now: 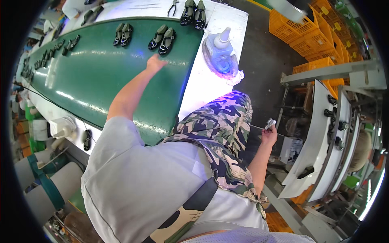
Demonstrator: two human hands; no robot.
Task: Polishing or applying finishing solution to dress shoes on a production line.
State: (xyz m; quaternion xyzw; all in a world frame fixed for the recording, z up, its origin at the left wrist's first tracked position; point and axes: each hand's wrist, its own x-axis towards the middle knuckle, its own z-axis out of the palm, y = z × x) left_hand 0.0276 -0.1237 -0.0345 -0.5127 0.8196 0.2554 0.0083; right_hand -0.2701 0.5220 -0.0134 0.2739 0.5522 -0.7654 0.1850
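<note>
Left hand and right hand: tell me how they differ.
The left hand is over the green surface, near black shoes; the right hand is right of the camouflage cloth. The right hand holds a small silvery item; nothing shows in the left hand. Both are bare.

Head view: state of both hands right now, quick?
Left hand: no held thing visible, near a pair of black shoes; open or closed can't be told.
Right hand: closed on a small pale item, kind unclear.
</note>
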